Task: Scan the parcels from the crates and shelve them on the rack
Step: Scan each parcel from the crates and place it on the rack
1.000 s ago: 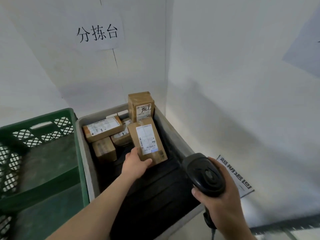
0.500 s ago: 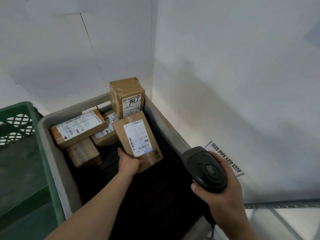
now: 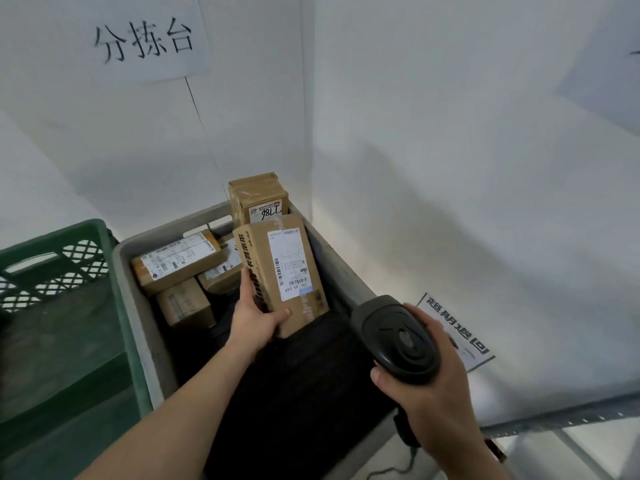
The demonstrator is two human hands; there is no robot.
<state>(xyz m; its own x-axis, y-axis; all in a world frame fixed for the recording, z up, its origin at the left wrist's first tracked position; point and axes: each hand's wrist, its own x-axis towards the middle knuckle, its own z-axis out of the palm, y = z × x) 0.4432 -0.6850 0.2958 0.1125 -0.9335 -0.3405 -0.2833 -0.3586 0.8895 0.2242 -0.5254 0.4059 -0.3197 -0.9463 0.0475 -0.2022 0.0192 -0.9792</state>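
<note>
I note the parcel (image 3: 282, 271), a brown carton with a white shipping label facing up, raised at a tilt over the grey crate (image 3: 138, 292), its far end near the crate's rear right corner. My left hand (image 3: 254, 320) grips its near lower end, thumb on the labelled face and fingers along the printed side. Inside the grey crate, left of the held parcel, lie three more labelled cartons (image 3: 178, 259); a fourth, the upright carton (image 3: 259, 199), stands at the crate's back wall. Right of the grey crate, my right hand (image 3: 433, 386) is closed round the black scanner (image 3: 394, 337), head turned toward the parcel. Left of the grey crate, touching it, stands a green crate (image 3: 65, 258).
</note>
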